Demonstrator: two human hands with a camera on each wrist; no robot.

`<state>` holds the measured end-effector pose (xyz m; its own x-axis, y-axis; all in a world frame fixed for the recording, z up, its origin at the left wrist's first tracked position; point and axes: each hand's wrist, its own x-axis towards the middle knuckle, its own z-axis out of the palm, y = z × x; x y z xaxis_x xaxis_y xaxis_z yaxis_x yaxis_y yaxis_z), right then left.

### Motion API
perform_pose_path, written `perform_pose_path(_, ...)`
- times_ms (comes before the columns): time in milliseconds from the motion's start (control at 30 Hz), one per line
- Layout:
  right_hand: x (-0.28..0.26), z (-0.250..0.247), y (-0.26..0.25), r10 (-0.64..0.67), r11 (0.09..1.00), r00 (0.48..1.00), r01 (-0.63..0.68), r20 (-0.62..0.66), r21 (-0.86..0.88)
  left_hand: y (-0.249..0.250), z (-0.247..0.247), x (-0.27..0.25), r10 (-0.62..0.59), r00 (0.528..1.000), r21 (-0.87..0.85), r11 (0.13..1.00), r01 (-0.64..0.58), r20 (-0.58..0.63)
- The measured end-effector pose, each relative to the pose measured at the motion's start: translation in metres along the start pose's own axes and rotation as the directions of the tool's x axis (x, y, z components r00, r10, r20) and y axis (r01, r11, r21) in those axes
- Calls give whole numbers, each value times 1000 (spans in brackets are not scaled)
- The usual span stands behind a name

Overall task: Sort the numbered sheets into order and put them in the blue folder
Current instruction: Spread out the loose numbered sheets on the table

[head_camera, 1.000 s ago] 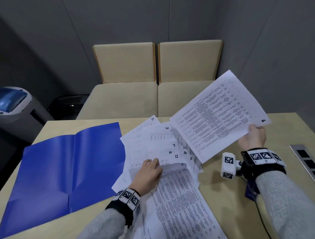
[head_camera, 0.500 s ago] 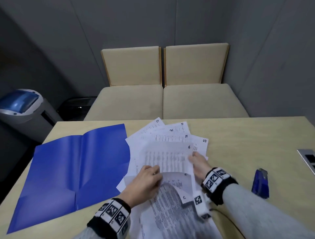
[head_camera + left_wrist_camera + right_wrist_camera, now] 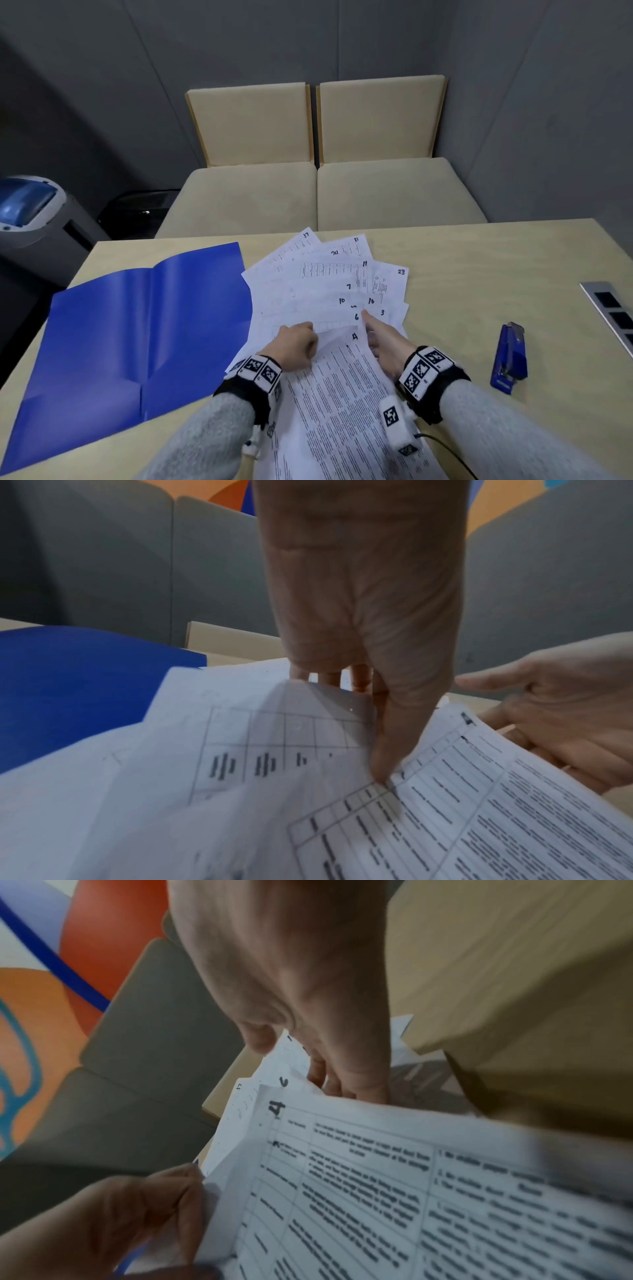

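An open blue folder (image 3: 137, 325) lies flat on the left of the table. Beside it, numbered sheets (image 3: 325, 284) are fanned out; 17, 21, 11, 23, 7, 10, 16, 3 and 6 show. Nearest me is a densely printed sheet marked 4 (image 3: 342, 394), its far edge lifted. My left hand (image 3: 301, 342) pinches that sheet's left edge, thumb on top (image 3: 387, 750), fingers curled under it (image 3: 120, 1218). My right hand (image 3: 376, 332) lies along the sheet's right edge, its index finger stretched out to the corner of sheet 6 (image 3: 356, 317). Its other fingers reach behind sheet 4 (image 3: 342, 1074).
A blue stapler (image 3: 509, 359) lies on the table right of my right wrist. A metal socket panel (image 3: 613, 315) is set into the table's right edge. Two beige chairs (image 3: 318, 192) stand beyond the far edge, and a grey bin (image 3: 30, 209) stands at the left.
A second ago my right hand held a printed sheet raised at the right. It brought it down onto the fan and let go; sheet 6 now lies there. The left hand stayed on the pile.
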<state>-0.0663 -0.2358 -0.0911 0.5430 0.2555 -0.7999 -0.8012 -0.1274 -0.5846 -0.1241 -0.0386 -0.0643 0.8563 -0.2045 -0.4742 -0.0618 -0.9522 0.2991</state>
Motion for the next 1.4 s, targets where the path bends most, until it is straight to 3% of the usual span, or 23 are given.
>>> perform_pose_path(100, 0, 0, 4, -28, 969, 999, 34, 28, -246, 0, -2, 2, 1, 1000, 40, 999, -2, 18)
perform_pose_path(233, 5, 3, -1, -107, 887, 992, 69, -59, -457, 0, 2, 7, 12, 1000, 75, 997, -13, 15)
perform_pose_path(267, 5, 3, -8, -207, 832, 972, 115, -112, -543, -1, 5, 8, 3, 1000, 69, 998, -4, 14)
perform_pose_path(333, 10, 1, -25, -462, 686, 868, 220, -182, -693, -3, 10, 8, -19, 1000, 65, 998, 18, 7)
perform_pose_path(400, 20, 0, -43, -591, 595, 791, 297, -156, -747, -6, 14, 8, -18, 999, 75, 997, 21, -34)
perform_pose_path(500, 37, 3, -64, -599, 511, 796, 294, -90, -807, -10, 17, 9, -12, 995, 45, 999, 17, -96)
perform_pose_path(600, 49, 7, -73, -562, 557, 819, 276, -111, -783, -13, 18, 11, -22, 993, 32, 999, 26, -114)
perform_pose_path(700, 55, 12, -75, -596, 547, 795, 295, -117, -783, -15, 20, 13, -19, 992, 24, 999, 22, -124)
perform_pose_path(767, 57, 13, -76, -672, 438, 736, 302, -85, -847, -16, 20, 13, -13, 991, 20, 1000, 16, -134)
perform_pose_path(867, 55, 12, -76, -773, 191, 631, 323, 61, -927, -18, 19, 13, -11, 989, 14, 1000, 13, -150)
perform_pose_path(967, 49, 7, -64, -845, -55, 469, 399, 255, -915, -21, 18, 12, -16, 988, 12, 1000, 18, -155)
perform_pose_path(1000, 45, 5, -58, -861, -93, 422, 420, 284, -903, -22, 18, 11, -17, 988, 16, 1000, 19, -156)
perform_pose_path(1067, 36, 1, -46, -867, -94, 399, 456, 298, -885, -23, 19, 11, -20, 987, 16, 1000, 23, -157)
perform_pose_path(1167, 28, 1, -30, -836, -29, 462, 502, 297, -864, -22, 20, 11, -19, 986, 14, 1000, 21, -163)
perform_pose_path(1200, 26, 4, -28, -821, 64, 511, 525, 254, -849, -21, 20, 10, -18, 986, 18, 1000, 21, -163)
perform_pose_path(1300, 23, 11, -37, -755, 485, 656, 539, -18, -688, -20, 20, 10, -20, 986, 18, 1000, 23, -167)
perform_pose_path(1333, 23, 11, -43, -714, 572, 694, 505, -90, -646, -20, 20, 10, -20, 986, 15, 1000, 23, -167)
perform_pose_path(1400, 23, 12, -56, -661, 621, 742, 458, -110, -636, -19, 20, 10, -21, 986, 15, 1000, 23, -168)
